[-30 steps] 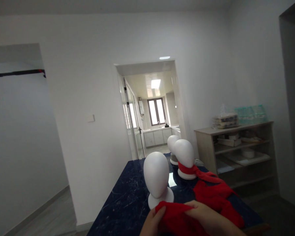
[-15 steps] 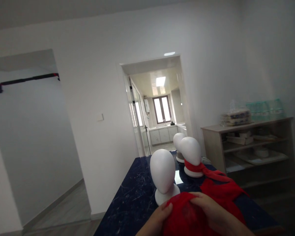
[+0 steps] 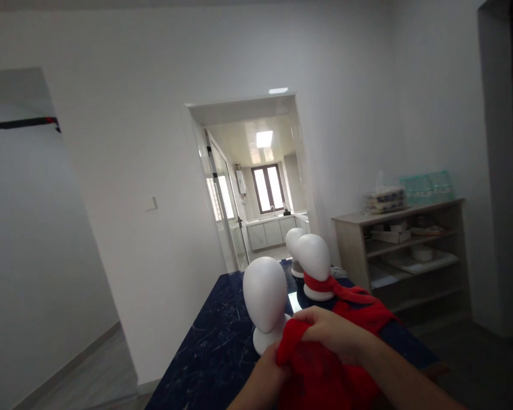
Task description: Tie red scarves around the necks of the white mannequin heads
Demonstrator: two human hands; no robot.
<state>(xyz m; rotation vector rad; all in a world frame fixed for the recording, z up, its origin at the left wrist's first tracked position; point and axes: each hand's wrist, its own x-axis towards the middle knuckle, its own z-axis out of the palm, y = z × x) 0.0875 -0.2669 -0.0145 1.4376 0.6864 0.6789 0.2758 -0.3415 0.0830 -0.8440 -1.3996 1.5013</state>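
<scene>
Both my hands hold a red cloth [image 3: 320, 370] low in the view, just in front of a bare white mannequin head [image 3: 265, 302] on a dark blue marbled table [image 3: 216, 347]. My right hand [image 3: 336, 333] pinches the cloth's top edge; my left hand [image 3: 265, 376] grips it from below on the left. Behind stands a second mannequin head [image 3: 314, 262] with a red scarf [image 3: 346, 296] tied round its neck, the scarf trailing onto the table. A third white head [image 3: 294, 242] is partly hidden behind the second.
A wooden shelf unit [image 3: 406, 250] with boxes and dishes stands at the right wall. An open doorway [image 3: 256, 182] beyond the table leads to a lit kitchen. A white wall runs along the table's left side, with floor space below it.
My hands have lifted the red cloth higher, towards the nearest mannequin head; my right hand now pinches its top edge. The view has swung slightly.
</scene>
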